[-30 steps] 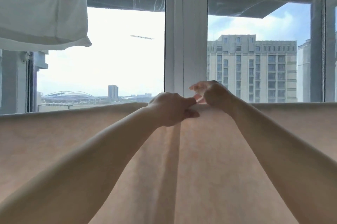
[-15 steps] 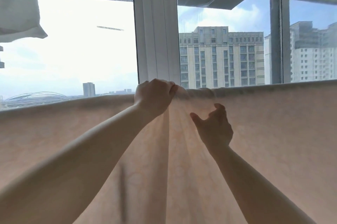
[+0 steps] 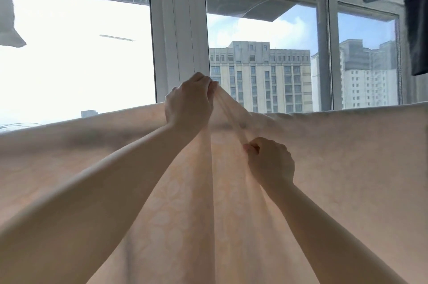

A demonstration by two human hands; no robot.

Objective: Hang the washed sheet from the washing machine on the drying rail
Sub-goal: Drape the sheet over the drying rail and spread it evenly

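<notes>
Head view, looking up at a window: I see the peach patterned sheet draped across the frame, its top fold running side to side. My left hand pinches a bunch of fabric lifted above the fold. My right hand, lower, is closed on the same gathered pleat.

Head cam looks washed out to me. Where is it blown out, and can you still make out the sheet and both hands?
Head view: left window pane blown out white; backlit sheet glows, faint floral pattern visible; left hand and right hand readable, shaded, both pinching fabric; edges bend from the wide lens.
</notes>
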